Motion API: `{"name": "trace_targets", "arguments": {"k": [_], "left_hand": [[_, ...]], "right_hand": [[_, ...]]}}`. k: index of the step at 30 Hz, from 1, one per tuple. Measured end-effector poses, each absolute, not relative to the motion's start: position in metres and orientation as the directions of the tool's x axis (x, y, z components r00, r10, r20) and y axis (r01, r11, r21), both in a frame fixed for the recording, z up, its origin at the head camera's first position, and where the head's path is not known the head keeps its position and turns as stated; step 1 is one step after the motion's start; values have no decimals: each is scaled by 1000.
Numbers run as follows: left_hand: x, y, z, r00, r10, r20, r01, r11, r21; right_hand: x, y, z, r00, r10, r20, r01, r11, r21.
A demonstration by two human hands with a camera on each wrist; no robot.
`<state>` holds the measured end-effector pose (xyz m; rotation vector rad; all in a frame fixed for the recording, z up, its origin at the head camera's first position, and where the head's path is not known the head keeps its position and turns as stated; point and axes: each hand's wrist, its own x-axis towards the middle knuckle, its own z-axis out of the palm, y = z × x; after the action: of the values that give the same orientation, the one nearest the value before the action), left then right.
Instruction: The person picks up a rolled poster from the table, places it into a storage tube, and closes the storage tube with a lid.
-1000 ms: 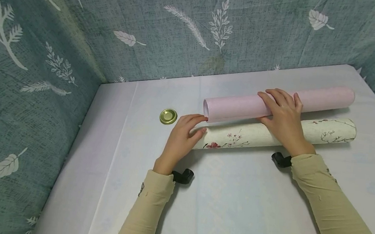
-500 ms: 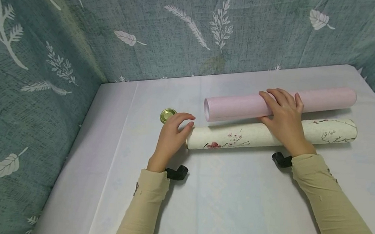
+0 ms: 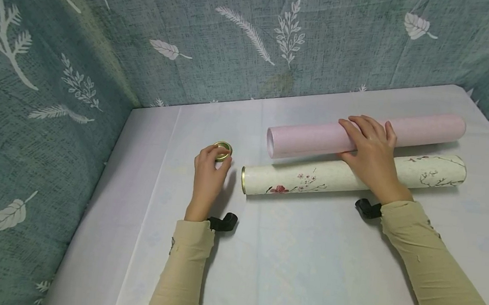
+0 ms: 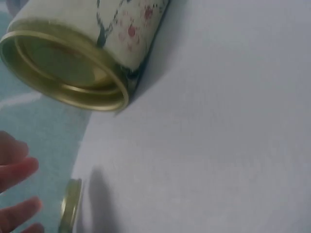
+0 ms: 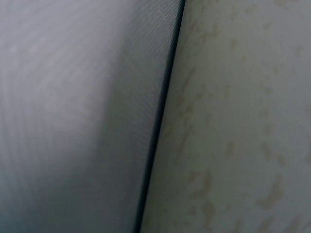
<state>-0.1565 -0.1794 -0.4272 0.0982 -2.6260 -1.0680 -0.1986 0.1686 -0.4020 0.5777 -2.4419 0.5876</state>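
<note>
In the head view my right hand (image 3: pixel 370 152) grips a pink paper roll (image 3: pixel 307 140) from above, near its middle. Just in front of the roll lies a cream tube (image 3: pixel 335 178) printed with blossom branches; my right thumb and wrist are over it. Its left end has a gold metal rim (image 4: pixel 121 92), large in the left wrist view. My left hand (image 3: pixel 210 174) hovers with spread fingers at a round gold lid (image 3: pixel 226 147), partly covering it. From the left wrist, a gap shows between the fingertips (image 4: pixel 29 167) and the lid (image 4: pixel 71 206).
A white cloth covers the table (image 3: pixel 304 266). Green leaf-patterned fabric (image 3: pixel 237 39) hangs along the back and sides. Black wrist cameras (image 3: pixel 224 222) sit on both wrists. The right wrist view shows only a speckled pale surface (image 5: pixel 243 121) beside the cloth.
My left hand has let go of the pink roll's left end and moved left, past the tube's gold rim, to the lid. The right hand has kept its grip on the roll.
</note>
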Motion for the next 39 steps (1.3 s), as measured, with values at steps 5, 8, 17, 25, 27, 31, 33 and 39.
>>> {"name": "trace_targets", "arguments": {"k": [5, 8, 17, 25, 27, 31, 33, 39], "left_hand": [[-157, -184, -431, -962, -199, 186, -15, 720, 694], [-157, -185, -432, -975, -180, 133, -45, 740, 671], [-155, -184, -433, -995, -82, 61, -34, 827, 560], [-154, -184, -432, -991, -81, 103, -17, 859, 511], [-154, -184, -432, -989, -97, 113, -28, 865, 501], [-154, -184, -432, -985, -124, 124, -50, 876, 480], [-154, -184, -431, -984, -130, 126, -56, 879, 473], [-152, -185, -431, -982, -107, 157, -22, 885, 464]], "right_hand": [[-199, 169, -402, -750, -270, 604, -515, 811, -277], [-199, 168, -403, -742, -272, 612, -521, 809, -273], [-199, 168, -403, -737, -269, 620, -523, 807, -273], [-198, 168, -402, -741, -270, 614, -520, 810, -271], [-199, 168, -402, -743, -271, 613, -520, 810, -272], [-199, 169, -402, -743, -272, 612, -521, 809, -272], [-199, 169, -402, -744, -271, 611, -520, 810, -273], [-198, 168, -401, -752, -271, 601, -516, 809, -281]]}}
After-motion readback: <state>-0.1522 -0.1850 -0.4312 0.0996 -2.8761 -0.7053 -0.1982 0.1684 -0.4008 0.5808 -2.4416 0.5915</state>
